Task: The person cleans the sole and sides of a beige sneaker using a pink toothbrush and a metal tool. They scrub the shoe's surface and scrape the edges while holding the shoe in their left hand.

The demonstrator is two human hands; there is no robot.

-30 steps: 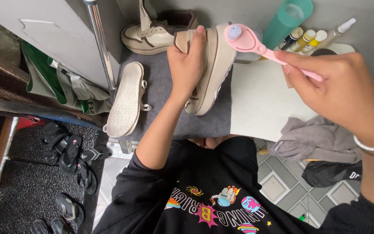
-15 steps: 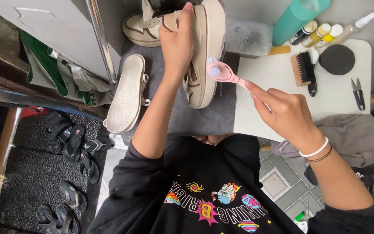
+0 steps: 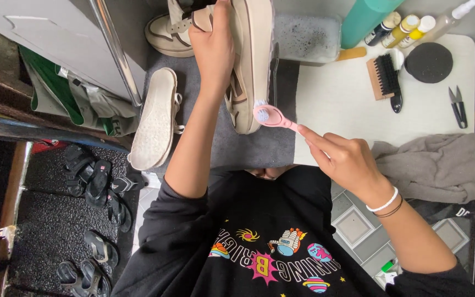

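Left hand (image 3: 214, 50): grip wrapped around the upper of a cream shoe (image 3: 251, 60), holding it on edge so its sole side faces the brush; judged a steadying hold.
Right hand (image 3: 347, 159): fingers closed on the handle of a pink toothbrush (image 3: 275, 116), index finger laid along the handle, judged for pressure and aim.
Toothbrush head: bristles touching the lower end of the shoe's sole edge.
Shoe position: raised over a dark grey mat (image 3: 259, 140), at the left part of the desk (image 3: 342, 104).
Second shoe (image 3: 155, 124): lies sole-up on the mat's left edge, well apart from both hands.
Third shoe (image 3: 169, 36): upright at the far edge, just behind the held one.
Desk items: wooden bristle brush (image 3: 385, 77), black round sponge (image 3: 428, 62), small snips (image 3: 457, 105), small bottles (image 3: 405, 27), teal bottle (image 3: 365, 19); all set to the right, within reach of the brushing hand.
Grey cloth (image 3: 438, 165): crumpled at the desk's near right edge.
Floor, left: dark sandals (image 3: 97, 184) on a black mat.
Change from half a second ago: brush head has dropped from mid-sole to the shoe's lower tip; left hold on the shoe unchanged; view has tilted slightly.
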